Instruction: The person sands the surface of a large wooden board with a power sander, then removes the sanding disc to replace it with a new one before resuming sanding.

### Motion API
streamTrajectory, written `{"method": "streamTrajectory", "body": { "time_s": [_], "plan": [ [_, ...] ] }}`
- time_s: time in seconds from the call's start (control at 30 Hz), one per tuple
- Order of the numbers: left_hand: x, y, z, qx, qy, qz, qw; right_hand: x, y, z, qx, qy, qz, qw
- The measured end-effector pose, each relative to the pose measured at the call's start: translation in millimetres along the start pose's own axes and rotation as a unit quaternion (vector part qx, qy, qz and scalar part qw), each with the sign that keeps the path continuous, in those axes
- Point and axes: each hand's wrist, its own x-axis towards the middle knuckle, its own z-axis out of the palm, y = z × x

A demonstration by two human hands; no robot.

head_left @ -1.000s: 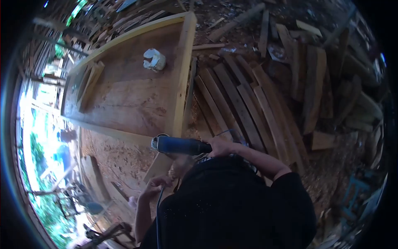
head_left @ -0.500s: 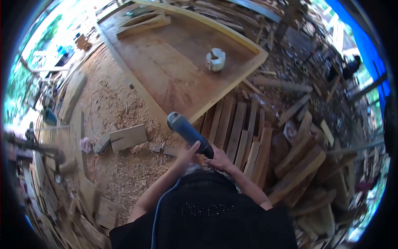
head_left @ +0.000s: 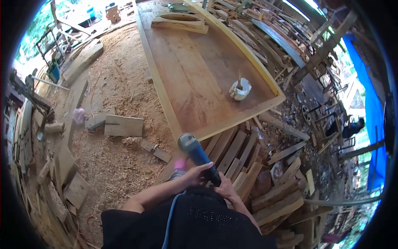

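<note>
A blue angle grinder [head_left: 198, 154] is held close in front of my chest, its head at the near corner of a framed wooden panel [head_left: 191, 79]. My left hand [head_left: 198, 174] is wrapped around the middle of its body, fingers stretched partly over the top. Farther back, my right hand [head_left: 226, 186] grips the dark rear end. On the panel stands a white tub [head_left: 240, 92] with a brush or stick upright in it. A curved wooden piece [head_left: 179, 23] lies at the panel's far end.
Sawdust and shavings cover the ground at left, with short boards [head_left: 123, 125] on it. Stacked planks [head_left: 232, 151] lie under the panel's near edge, and rough timber [head_left: 277, 203] is heaped at right. A blue tarp [head_left: 365, 91] hangs at far right, near a person [head_left: 353, 128].
My view has shifted, so the panel and tub now appear lower and farther right. Both hands keep hold of the grinder, which stays at the panel's near corner. A pink-covered foot now shows.
</note>
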Motion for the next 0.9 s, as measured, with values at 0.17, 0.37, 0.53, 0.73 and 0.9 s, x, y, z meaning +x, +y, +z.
{"method": "streamTrajectory", "body": {
  "time_s": [0.17, 0.37, 0.53, 0.73, 0.9],
  "plan": [
    [28, 43, -15, -0.028, 0.029, 0.121, 0.992, 64, -24, 2, -0.026, 0.002, 0.003, 1.0],
    [49, 100, -28, -0.101, -0.001, 0.157, 0.982, 123, -55, -9, -0.031, -0.003, -0.033, 0.999],
    [36, 82, -7, -0.099, -0.07, 0.045, 0.992, 94, -37, -42, -0.081, -0.046, 0.003, 0.996],
    [44, 53, 29, -0.092, -0.114, -0.053, 0.988, 50, 14, -60, -0.016, -0.03, 0.021, 0.999],
    [128, 33, 56, -0.035, -0.122, -0.028, 0.991, 48, 42, -92, -0.014, 0.033, 0.056, 0.998]
  ]
}}
